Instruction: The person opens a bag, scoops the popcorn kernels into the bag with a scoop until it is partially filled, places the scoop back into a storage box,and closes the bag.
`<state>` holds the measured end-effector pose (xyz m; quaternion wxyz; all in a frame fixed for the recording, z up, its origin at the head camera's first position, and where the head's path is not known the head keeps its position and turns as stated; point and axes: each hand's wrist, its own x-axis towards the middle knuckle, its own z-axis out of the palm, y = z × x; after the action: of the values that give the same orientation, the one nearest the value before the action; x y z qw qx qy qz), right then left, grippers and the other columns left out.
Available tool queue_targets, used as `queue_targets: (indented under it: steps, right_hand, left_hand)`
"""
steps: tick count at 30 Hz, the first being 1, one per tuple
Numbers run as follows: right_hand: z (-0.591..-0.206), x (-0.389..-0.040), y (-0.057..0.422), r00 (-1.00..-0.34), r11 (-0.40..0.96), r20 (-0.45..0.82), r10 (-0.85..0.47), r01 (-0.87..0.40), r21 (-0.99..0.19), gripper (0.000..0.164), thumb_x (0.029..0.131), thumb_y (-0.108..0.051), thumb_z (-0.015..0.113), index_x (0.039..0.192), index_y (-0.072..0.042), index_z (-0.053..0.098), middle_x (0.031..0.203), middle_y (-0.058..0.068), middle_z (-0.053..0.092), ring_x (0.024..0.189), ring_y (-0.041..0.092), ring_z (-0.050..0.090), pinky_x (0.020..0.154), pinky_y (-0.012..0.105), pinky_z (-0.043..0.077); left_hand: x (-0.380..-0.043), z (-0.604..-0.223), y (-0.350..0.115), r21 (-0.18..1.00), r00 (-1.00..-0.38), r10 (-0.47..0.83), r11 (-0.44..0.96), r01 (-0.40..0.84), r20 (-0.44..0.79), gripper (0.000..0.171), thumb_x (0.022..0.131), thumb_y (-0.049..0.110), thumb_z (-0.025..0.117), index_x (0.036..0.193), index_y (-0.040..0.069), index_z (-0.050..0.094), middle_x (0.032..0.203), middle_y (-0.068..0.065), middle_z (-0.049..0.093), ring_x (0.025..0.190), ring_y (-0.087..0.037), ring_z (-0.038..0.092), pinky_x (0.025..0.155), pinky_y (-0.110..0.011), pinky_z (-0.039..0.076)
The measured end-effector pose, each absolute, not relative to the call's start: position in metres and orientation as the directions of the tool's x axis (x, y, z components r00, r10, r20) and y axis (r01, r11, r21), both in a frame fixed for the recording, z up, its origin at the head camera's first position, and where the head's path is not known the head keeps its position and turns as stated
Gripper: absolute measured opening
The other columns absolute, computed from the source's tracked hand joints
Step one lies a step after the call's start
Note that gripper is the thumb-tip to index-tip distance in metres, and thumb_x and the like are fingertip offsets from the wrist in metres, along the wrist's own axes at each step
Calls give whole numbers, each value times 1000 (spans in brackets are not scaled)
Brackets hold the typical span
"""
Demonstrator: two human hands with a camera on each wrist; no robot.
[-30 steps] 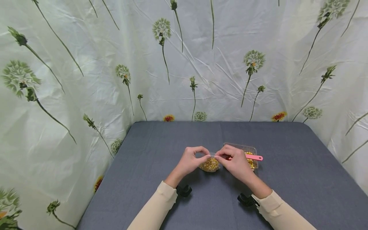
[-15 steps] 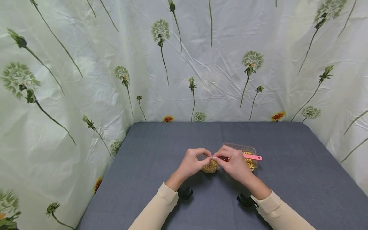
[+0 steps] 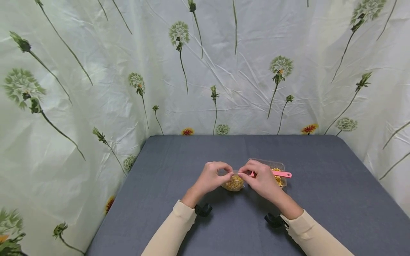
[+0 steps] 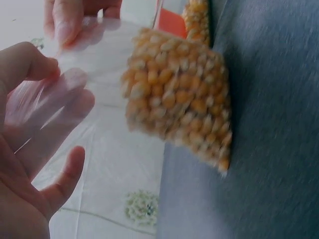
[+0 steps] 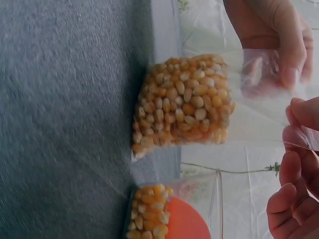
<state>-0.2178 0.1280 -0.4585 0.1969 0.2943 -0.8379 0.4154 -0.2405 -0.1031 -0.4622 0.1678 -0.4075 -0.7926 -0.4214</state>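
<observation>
A clear plastic bag part-filled with dried corn kernels stands on the table in front of the person. My left hand pinches the left side of its top edge between thumb and fingers. On the other side my right hand pinches the same edge. In the left wrist view, the bag sits upright with its upper film stretched thin between the fingertips. The right wrist view gives the packed kernels in the bag from the other side. Whether the bag's mouth is sealed, I cannot tell.
Just behind my right hand is a clear plastic box holding more corn kernels. A pink tool's handle sticks out over its right rim; its flat red-pink end rests by the kernels. A grey cloth covers the table, with a flower-printed curtain behind.
Half a second ago my fingertips met at the middle of the bag's top. Now both hands have drawn slightly apart along the edge, much as they stood a second ago.
</observation>
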Motion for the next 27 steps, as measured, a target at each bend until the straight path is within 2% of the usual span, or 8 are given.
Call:
queue_targets:
  steps: [3,7,13,16,17,20,23,27]
  right_hand:
    - [-458,-219,132,-762,492,565,-317,-641,-589,11,88,-16,81,89,-26,76,81,-16,59,60,7,48,52,25,41]
    - [-455,-220,137,-780,508,544,-310,-619,-598,9,88,-16,80,89,-23,76,84,-15,61,62,8,50,53,26,42]
    - [-453,-223,146,-797,536,525,-299,-596,-598,4,89,-17,79,90,-20,77,86,-16,61,60,12,50,53,26,41]
    - [-452,-226,149,-799,550,527,-290,-590,-591,6,89,-17,79,90,-22,76,85,-17,61,59,13,49,53,26,41]
    - [-451,-226,149,-800,556,526,-288,-587,-588,7,89,-17,80,89,-23,76,85,-17,61,59,12,49,53,26,41]
    - [-450,-228,151,-809,570,516,-281,-573,-589,9,89,-18,80,89,-26,75,86,-17,61,59,11,49,53,27,41]
    - [-447,-228,152,-823,579,498,-271,-553,-599,11,89,-19,80,89,-28,74,86,-17,61,59,13,50,52,28,41]
    - [-446,-229,153,-841,597,474,-262,-527,-605,9,89,-20,79,88,-26,73,86,-15,61,60,16,51,52,29,41]
  left_hand:
    - [-244,-461,-111,561,-651,507,342,754,565,5,95,14,72,93,14,77,89,7,72,84,-4,65,78,-31,53]
    - [-247,-460,-121,604,-692,510,359,711,511,6,95,16,72,94,13,77,90,7,72,83,-3,65,77,-33,54]
    - [-250,-455,-128,605,-690,517,357,712,507,7,96,16,72,94,11,77,91,7,73,83,-9,66,74,-33,53]
    - [-250,-454,-130,596,-685,519,360,718,512,8,96,18,71,95,12,76,91,7,72,68,-9,58,63,-32,48]
    - [-251,-454,-131,594,-685,520,362,718,510,9,96,19,71,95,12,76,92,7,72,67,-8,57,62,-32,47]
    - [-252,-454,-132,581,-683,525,377,721,508,11,97,22,70,95,13,76,93,8,72,66,-6,55,61,-34,47]
    - [-252,-454,-132,578,-686,526,385,719,503,11,97,21,70,96,12,75,93,7,72,78,-7,62,66,-36,49]
    - [-252,-454,-133,586,-700,521,400,705,488,9,97,19,71,96,11,75,93,7,71,73,-7,59,63,-33,46]
